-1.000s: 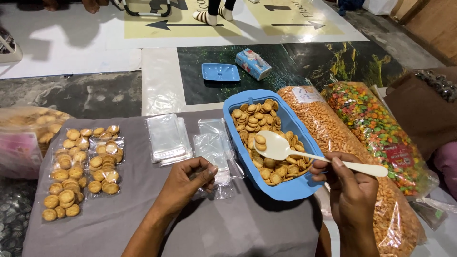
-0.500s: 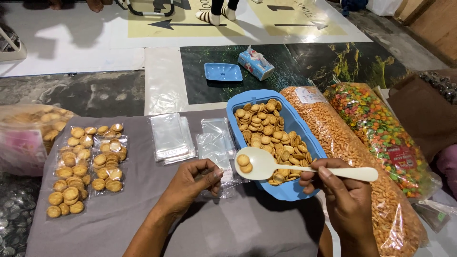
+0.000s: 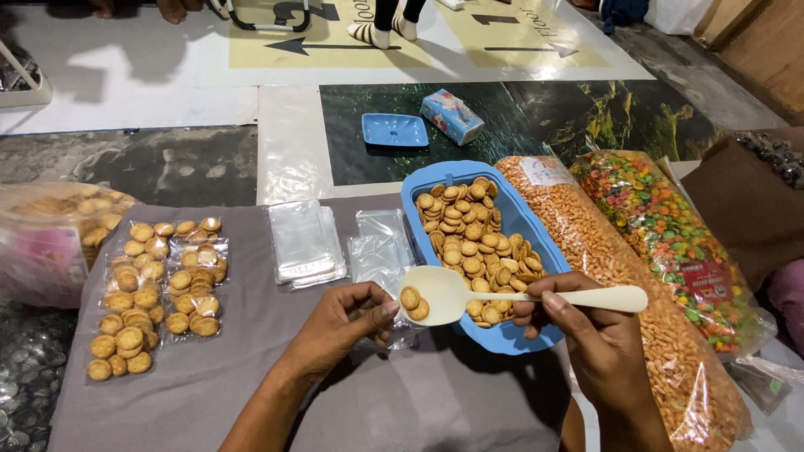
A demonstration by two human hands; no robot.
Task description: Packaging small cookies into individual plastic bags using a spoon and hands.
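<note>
My right hand (image 3: 590, 335) grips the handle of a cream plastic spoon (image 3: 469, 295) that carries two small round biscuits. The spoon's bowl hangs just left of a blue tub (image 3: 416, 186) full of the same biscuits. My left hand (image 3: 347, 322) pinches the mouth of a small clear plastic bag (image 3: 381, 251) lying on the grey cloth (image 3: 251, 385), right beside the spoon's bowl. Two filled clear bags of biscuits (image 3: 155, 293) lie at the left of the cloth.
A stack of empty clear bags (image 3: 303, 241) lies left of my bag. Right of the tub lie a long bag of orange snacks (image 3: 620, 268) and a bag of multicoloured sweets (image 3: 670, 226). A blue lid (image 3: 394, 130) and small box (image 3: 450, 115) sit behind. Someone's feet (image 3: 381, 32) stand far off.
The spoon rose out of the tub with biscuits and moved left to the bag's mouth at my left hand. My left hand stayed on the bag.
</note>
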